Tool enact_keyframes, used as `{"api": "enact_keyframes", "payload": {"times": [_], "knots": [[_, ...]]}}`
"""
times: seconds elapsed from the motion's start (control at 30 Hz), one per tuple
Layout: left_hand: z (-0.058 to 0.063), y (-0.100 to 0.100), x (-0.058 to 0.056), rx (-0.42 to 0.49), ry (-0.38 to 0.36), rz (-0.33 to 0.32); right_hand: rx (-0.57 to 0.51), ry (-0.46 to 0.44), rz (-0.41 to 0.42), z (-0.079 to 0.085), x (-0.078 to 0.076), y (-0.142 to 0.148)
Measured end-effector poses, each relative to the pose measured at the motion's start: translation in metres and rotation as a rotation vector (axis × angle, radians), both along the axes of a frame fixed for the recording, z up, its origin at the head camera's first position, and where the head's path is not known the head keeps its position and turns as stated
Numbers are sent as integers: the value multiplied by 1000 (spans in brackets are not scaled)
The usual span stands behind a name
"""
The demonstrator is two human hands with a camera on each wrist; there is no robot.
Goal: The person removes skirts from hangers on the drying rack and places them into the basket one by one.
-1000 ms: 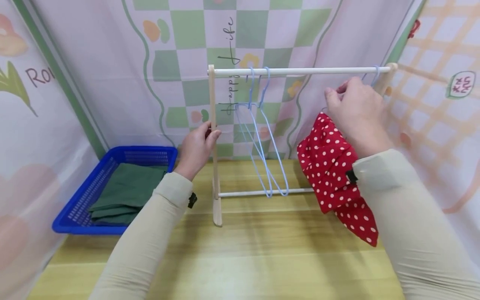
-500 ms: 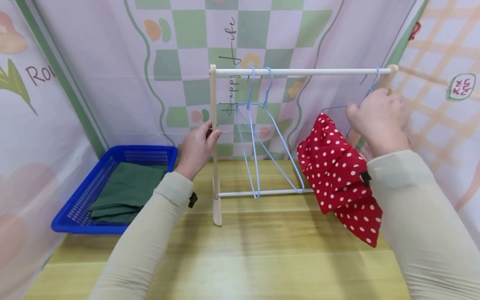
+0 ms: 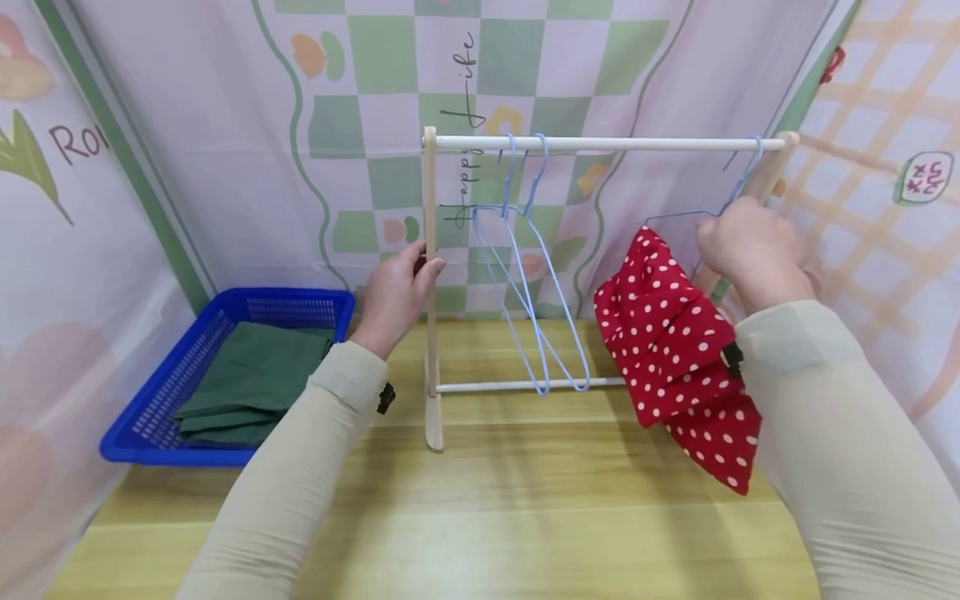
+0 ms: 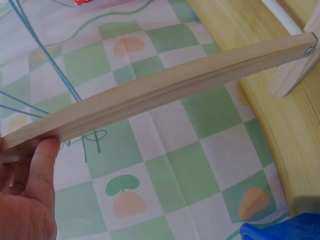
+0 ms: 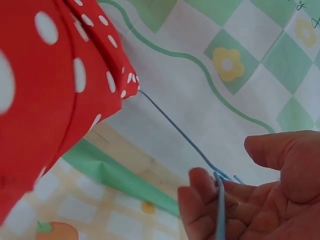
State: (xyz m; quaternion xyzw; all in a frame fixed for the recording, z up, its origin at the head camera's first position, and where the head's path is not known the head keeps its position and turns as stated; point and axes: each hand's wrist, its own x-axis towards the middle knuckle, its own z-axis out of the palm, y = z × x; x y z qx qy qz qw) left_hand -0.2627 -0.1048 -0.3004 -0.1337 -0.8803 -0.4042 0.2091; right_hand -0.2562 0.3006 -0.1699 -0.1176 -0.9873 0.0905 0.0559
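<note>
The red cloth (image 3: 667, 342) with white dots lies between seven and eight o'clock from the right hand (image 3: 753, 246), draped on a blue hanger (image 3: 684, 216) whose hook sits on the white rail (image 3: 637, 144) at twelve o'clock from that hand. In the right wrist view the right hand grips nothing: its loosely bent fingers lie against the hanger wire, the thumb well apart. The left hand grasps the wooden post (image 3: 431, 192) between thumb and fingers; two bare hangers (image 3: 528, 308) hang at three o'clock from it.

The rack stands on a table (image 3: 525, 500) of pale yellow wood grain with a rounded near right corner. At eight o'clock from the left hand, a blue basket (image 3: 172, 457) contains folded green fabric (image 3: 255, 375). Light printed curtains (image 3: 510, 58) close off the far side, with green-and-white checks and lettering.

The dotted cloth is gathered in soft folds, tapering to a point at five o'clock. The hangers are thin, smooth wire; the basket has slotted walls; the post is plain, straight-edged timber.
</note>
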Motion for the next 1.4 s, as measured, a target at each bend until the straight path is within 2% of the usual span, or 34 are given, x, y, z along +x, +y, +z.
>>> {"api": "enact_keyframes", "payload": {"times": [0.3, 0.6, 0.83, 1.13, 1.4], "knots": [[0, 1, -1, -6, 11, -3, -9, -32, 25, -1, -5, 7], [0, 3, -2, 16, -24, -8, -42, -48, 20, -8, -9, 16], [2, 4, -2, 0, -24, -3, -110, -7, 13, -15, -6, 18], [3, 3, 0, 16, -40, -4, -144, 33, 88, -15, -12, 11], [2, 0, 0, 20, -29, -3, -138, 77, 117, -18, -18, -4]]}}
